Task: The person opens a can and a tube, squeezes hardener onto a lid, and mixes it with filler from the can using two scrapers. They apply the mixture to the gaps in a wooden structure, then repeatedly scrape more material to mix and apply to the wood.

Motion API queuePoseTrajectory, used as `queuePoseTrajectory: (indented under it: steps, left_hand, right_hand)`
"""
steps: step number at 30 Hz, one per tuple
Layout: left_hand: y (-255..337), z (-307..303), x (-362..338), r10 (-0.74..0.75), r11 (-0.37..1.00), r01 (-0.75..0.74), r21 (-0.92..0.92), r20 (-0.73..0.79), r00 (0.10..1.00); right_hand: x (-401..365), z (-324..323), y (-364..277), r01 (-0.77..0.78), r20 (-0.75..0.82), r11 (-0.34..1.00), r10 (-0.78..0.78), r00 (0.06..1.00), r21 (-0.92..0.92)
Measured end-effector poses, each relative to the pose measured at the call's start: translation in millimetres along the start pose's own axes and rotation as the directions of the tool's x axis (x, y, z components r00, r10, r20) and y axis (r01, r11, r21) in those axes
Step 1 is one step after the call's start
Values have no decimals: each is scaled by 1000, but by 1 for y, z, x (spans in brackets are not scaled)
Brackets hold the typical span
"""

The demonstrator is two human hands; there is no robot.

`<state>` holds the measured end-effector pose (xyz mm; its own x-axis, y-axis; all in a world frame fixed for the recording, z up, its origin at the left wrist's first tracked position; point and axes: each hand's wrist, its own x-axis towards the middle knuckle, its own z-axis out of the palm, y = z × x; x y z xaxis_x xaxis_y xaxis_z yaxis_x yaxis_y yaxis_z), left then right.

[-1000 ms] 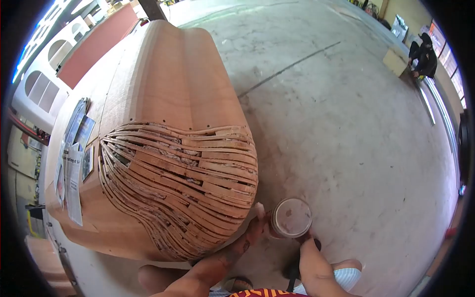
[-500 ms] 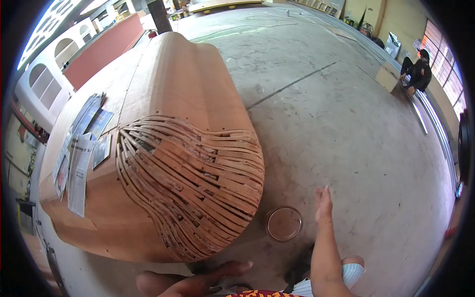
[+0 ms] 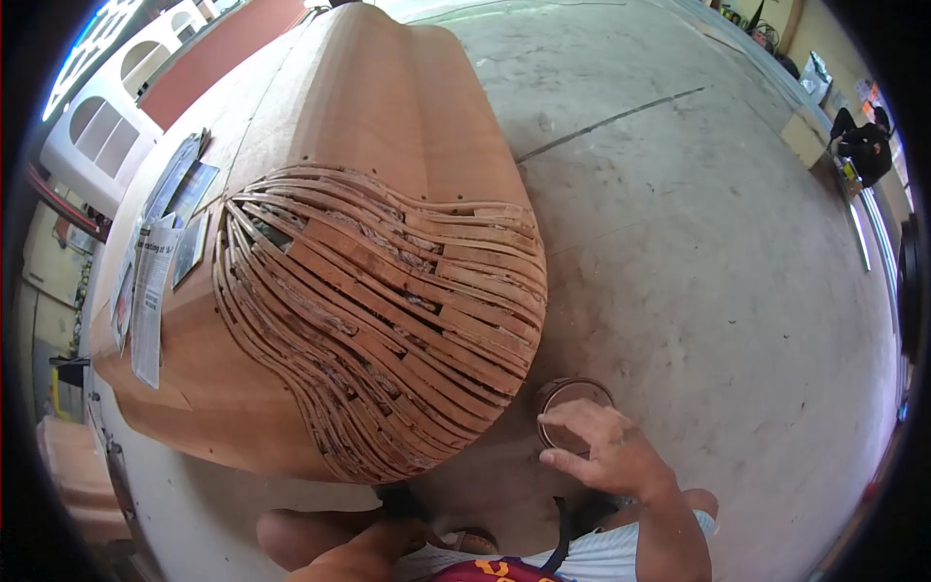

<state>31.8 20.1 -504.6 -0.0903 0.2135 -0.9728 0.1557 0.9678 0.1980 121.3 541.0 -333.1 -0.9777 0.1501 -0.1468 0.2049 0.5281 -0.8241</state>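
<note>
My right hand (image 3: 606,451) reaches over a round can (image 3: 562,396) on the floor, thumb and fingers apart, holding nothing that I can see. It hides part of the can's top, which looks brown inside. Low beside my bent leg, my left hand (image 3: 412,532) is close to my lap; its fingers are not clear. In front of me stands a large curved plywood body (image 3: 446,116), shaped like a boat hull. Narrow wooden strips (image 3: 388,320) fan across its rounded end, with dark gaps and rough filler between them.
Newspaper sheets (image 3: 155,301) lie on the left side of the plywood body. White arched shelving (image 3: 102,136) stands behind it. At far right a person in dark clothes (image 3: 866,150) sits by a box (image 3: 805,139) and long metal lengths (image 3: 860,233). Concrete floor (image 3: 679,291) spreads to the right.
My right hand has swung left and down from above the floor to over the can. My left hand has drawn back toward my lap. The view has tilted downward.
</note>
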Motion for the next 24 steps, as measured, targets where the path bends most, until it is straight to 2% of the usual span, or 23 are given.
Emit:
queuePoseTrajectory:
  steps: [4, 7, 13, 16, 19, 24]
  left_hand:
    - [-2, 7, -24, -58, 998, 57, -42, -13, 998]
    - [0, 9, -35, -85, 995, 84, -59, -13, 996]
    - [9, 21, -39, -99, 989, 97, -110, -14, 995]
    - [13, 31, -41, -105, 988, 104, -118, 0, 994]
    - [22, 35, -35, -97, 990, 99, -102, 24, 995]
    - [43, 22, -5, -76, 996, 78, -35, 71, 995]
  right_hand:
    - [-2, -10, 0, -85, 119, 989, 71, 990, 120]
    - [1, -7, 11, -70, 138, 993, 56, 989, 99]
    - [12, -14, 33, -234, 273, 959, 185, 944, 162]
    - [8, -16, 50, -202, 263, 963, 151, 953, 180]
    - [1, -24, 49, -213, 248, 966, 172, 953, 149]
    - [-13, -36, 42, -248, 233, 946, 197, 952, 211]
